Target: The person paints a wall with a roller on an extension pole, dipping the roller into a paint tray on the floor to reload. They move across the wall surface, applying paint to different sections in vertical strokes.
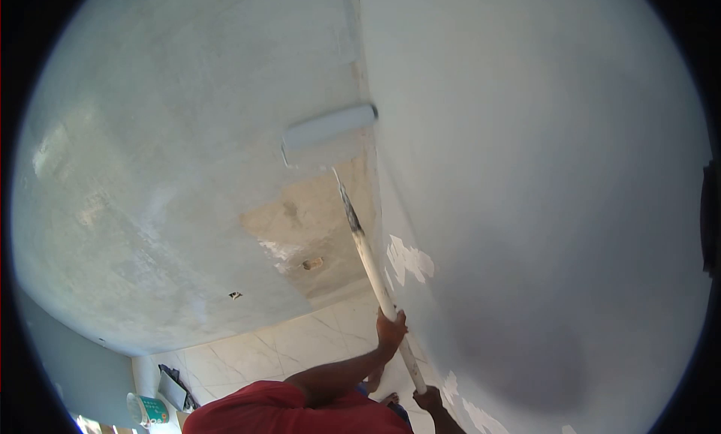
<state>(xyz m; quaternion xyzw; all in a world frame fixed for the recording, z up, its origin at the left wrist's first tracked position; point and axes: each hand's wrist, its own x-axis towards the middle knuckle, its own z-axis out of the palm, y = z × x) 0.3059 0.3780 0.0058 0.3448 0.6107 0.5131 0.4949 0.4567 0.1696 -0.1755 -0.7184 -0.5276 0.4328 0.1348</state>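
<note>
A paint roller [329, 126] with a pale grey-blue sleeve rests against the left wall near the corner, slightly blurred. Its wire frame joins a long off-white pole [368, 260], dark-stained near the top. My left hand [390, 330] is wrapped round the middle of the pole. Lower down, near its end, my right hand [428, 399] is closed on the same pole. Around the roller the left wall [188, 134] carries patchy light paint, and a bare beige patch [289, 212] shows below it.
Two small wall openings [313, 263] sit low on the left wall. The right wall [541, 171] has white flaked patches [409, 260]. Marble-look tiles [315, 336] cover the floor. A white-and-green bucket [148, 410] stands at lower left beside a dark-edged flat object [173, 389].
</note>
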